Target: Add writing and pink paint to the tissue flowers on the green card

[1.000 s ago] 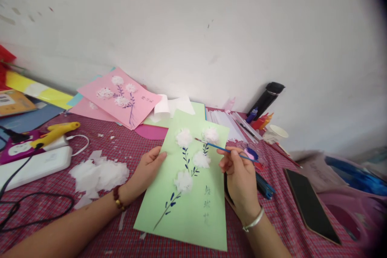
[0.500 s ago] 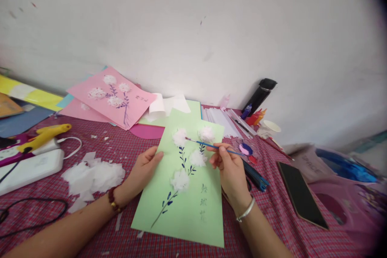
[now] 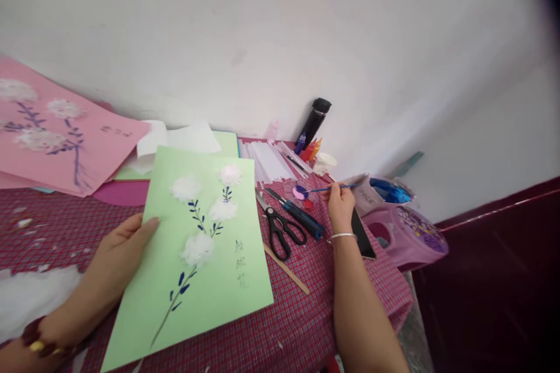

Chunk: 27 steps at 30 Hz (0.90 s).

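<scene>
Left hand (image 3: pixel 114 256) gripping the left edge of green paper (image 3: pixel 210 280) with white flowers (image 3: pixel 198 249), right hand (image 3: pixel 341 210) pinching a blue paintbrush (image 3: pixel 326 189), its tip at the paint (image 3: pixel 300 192), black scissors (image 3: pixel 280 230) lying between paper and right hand

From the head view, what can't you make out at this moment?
All in the head view:
- Tip of the brush: too small to tell if it touches the purple paint.
- Left hand: some fingers hidden behind the green card.
- Phone: partly behind the right hand.
- Pink card: cut by the left edge; writing blurred.
</scene>
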### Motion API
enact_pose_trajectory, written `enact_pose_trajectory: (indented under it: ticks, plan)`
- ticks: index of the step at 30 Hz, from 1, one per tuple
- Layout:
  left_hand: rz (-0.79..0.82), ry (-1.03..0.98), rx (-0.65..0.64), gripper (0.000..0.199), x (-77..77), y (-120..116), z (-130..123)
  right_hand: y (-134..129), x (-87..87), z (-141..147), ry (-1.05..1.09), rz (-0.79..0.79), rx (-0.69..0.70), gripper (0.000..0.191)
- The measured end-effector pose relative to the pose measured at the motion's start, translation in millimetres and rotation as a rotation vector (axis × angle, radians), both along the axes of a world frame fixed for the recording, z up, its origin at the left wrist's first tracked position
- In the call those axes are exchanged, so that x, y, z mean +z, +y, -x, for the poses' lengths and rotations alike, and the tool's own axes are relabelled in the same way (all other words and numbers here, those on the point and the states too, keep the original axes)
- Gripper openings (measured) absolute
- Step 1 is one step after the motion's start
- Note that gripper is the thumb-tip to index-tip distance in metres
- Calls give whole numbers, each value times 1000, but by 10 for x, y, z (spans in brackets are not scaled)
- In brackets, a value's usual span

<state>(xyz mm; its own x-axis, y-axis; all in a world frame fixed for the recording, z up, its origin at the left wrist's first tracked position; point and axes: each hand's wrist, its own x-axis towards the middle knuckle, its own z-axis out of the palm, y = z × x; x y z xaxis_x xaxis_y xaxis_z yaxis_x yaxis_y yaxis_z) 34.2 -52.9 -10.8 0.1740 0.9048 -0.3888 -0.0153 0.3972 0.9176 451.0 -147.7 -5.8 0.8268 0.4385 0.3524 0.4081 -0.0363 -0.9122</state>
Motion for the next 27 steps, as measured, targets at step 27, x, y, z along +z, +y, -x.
enact_pose_trajectory:
  ticks: [27]
  plan:
    - [-202, -135, -130, 35, -19, -71, -70, 181, 222, 1784, 354, -228, 637, 25]
